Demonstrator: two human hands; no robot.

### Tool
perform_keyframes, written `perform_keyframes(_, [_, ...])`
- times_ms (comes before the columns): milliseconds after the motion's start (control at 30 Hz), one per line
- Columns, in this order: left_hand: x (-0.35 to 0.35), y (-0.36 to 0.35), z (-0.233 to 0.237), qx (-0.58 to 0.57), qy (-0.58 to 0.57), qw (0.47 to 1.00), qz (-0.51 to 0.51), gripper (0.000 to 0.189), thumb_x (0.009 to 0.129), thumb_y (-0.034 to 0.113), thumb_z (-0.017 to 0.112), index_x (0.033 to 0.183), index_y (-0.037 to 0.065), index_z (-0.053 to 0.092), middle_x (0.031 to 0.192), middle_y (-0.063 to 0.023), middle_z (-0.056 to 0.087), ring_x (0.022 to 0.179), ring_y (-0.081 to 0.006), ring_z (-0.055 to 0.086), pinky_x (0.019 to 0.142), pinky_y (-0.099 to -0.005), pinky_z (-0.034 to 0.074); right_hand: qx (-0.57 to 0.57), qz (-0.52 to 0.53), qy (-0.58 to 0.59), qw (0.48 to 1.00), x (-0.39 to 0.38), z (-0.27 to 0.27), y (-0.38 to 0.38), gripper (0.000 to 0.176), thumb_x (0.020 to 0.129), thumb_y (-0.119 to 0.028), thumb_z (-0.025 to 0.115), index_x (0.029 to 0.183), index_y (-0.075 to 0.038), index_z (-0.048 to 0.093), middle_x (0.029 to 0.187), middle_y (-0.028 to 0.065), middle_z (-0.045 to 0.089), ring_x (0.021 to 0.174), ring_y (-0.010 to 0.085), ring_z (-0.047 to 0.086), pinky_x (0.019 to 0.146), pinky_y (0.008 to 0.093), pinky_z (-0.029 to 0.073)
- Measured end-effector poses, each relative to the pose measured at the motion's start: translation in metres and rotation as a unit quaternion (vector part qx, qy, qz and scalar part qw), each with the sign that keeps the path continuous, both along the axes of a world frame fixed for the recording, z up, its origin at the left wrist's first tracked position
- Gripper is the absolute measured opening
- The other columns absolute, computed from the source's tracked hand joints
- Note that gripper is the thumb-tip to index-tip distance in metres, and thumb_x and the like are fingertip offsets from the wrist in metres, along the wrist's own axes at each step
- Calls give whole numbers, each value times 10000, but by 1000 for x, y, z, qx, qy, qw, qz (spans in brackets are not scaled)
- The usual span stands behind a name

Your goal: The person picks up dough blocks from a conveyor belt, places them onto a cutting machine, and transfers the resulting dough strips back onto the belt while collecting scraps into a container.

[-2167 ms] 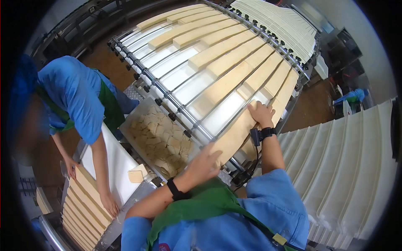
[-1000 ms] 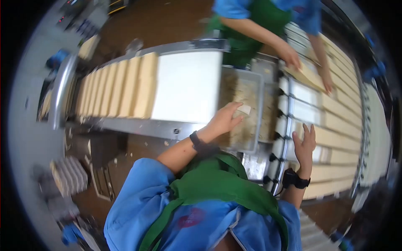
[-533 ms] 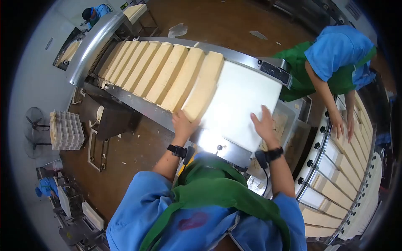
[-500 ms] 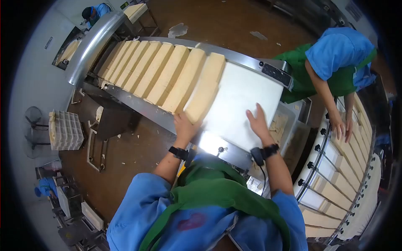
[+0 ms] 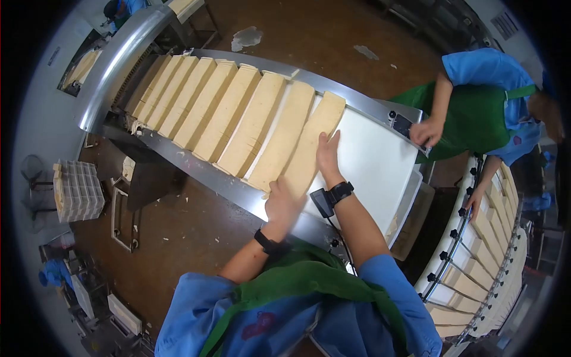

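Several thick, pale yellow strips, seemingly of layered sheets, lie side by side on a white conveyor belt [image 5: 372, 149]. At the near end of the last strip [image 5: 315, 140] is my left hand [image 5: 281, 205], slightly blurred, its fingers closed around the strip's edge. My right hand [image 5: 329, 156] rests against that strip's right side, fingers stretched out and a little apart. The neighbouring strip [image 5: 285, 134] lies just left of it, close to my left fingertips. Dark bands are on both my wrists, and a cable runs from the right one.
A co-worker [image 5: 476, 107] stands at right, one hand at the belt's control box [image 5: 403, 126], the other at a curved rack [image 5: 458, 217] holding more pale strips. A rounded metal cover [image 5: 122, 65] spans the belt's far end. Stacked white crates [image 5: 77, 190] stand at left.
My right hand has moved left from over the bare belt onto the last strip. The co-worker's one hand has gone from the rack to the control box. The view has shifted slightly.
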State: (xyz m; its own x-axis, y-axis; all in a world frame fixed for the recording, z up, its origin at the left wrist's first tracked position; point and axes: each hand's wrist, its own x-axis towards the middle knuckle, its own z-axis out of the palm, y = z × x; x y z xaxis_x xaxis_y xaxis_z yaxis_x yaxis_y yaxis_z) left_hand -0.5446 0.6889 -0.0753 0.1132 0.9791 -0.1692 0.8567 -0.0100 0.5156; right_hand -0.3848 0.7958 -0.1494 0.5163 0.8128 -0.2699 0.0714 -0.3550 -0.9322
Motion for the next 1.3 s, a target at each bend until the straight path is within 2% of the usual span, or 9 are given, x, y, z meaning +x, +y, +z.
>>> perform_keyframes(100, [-2,7,-8,-11,29,998,-45,859,726,412,782,1307,-61,361,1066,-222,486,786,-384,647,615,-432,555,-60,66,-324,942,15,30,27,721,947,-401,493,1505,-38,216,1552,289,123,1420,460,163,1169,504,156])
perform_keyframes(233, [-3,11,-7,-8,66,993,-93,923,709,486,774,1290,-98,358,1034,-197,484,677,-335,659,517,-382,549,-94,109,-487,861,39,43,76,684,913,-536,507,1499,-238,315,1577,226,124,1408,439,215,1091,555,288])
perform_keyframes(500, [0,10,-4,-2,91,987,-133,928,715,469,765,1319,-104,354,1044,-195,490,697,-333,658,552,-379,554,-247,133,-394,875,51,70,78,758,829,-520,585,1473,-214,329,1526,220,225,1260,451,424,1024,497,408])
perform_keyframes(767, [23,14,10,-75,-67,952,-288,947,696,379,793,1404,-13,301,1154,-267,440,888,-424,624,729,-476,539,-284,-77,-329,897,150,90,-38,963,674,-466,740,1440,-60,320,1520,282,160,1213,502,461,1012,496,420])
perform_keyframes(900, [58,-8,-7,-81,27,962,-259,943,735,454,759,1383,-14,259,1180,-319,410,888,-468,609,725,-495,538,-236,-137,-306,912,168,86,-82,1010,664,-468,752,1435,12,311,1533,344,23,1277,510,413,1042,472,406])
perform_keyframes(1067, [100,-34,14,22,-83,961,-265,817,687,183,807,1349,14,357,1226,-331,379,984,-476,562,873,-485,490,-188,-290,-236,908,206,79,-172,987,679,-395,753,1415,4,230,1469,345,147,1247,516,421,1036,478,409])
perform_keyframes(1200, [155,-83,54,66,-173,907,-378,765,701,153,774,1368,68,410,1225,-294,384,1123,-465,469,964,-463,442,-111,-404,-340,842,250,106,-313,835,735,-361,730,1352,-8,292,1323,314,321,1124,500,488,985,506,426])
perform_keyframes(1233, [172,-100,67,39,-195,897,-395,766,703,129,768,1381,88,412,1266,-264,381,1181,-446,435,975,-457,431,-175,-372,-535,738,271,78,-357,790,765,-360,713,1345,-8,308,1312,314,345,1076,498,523,952,502,450])
perform_keyframes(1300, [204,-133,91,40,-226,861,-454,800,673,111,787,1381,97,414,1299,-260,376,1178,-443,449,991,-455,423,-150,-511,-222,816,260,189,-412,821,771,-391,708,1366,2,300,1299,315,372,1104,499,520,950,499,457])
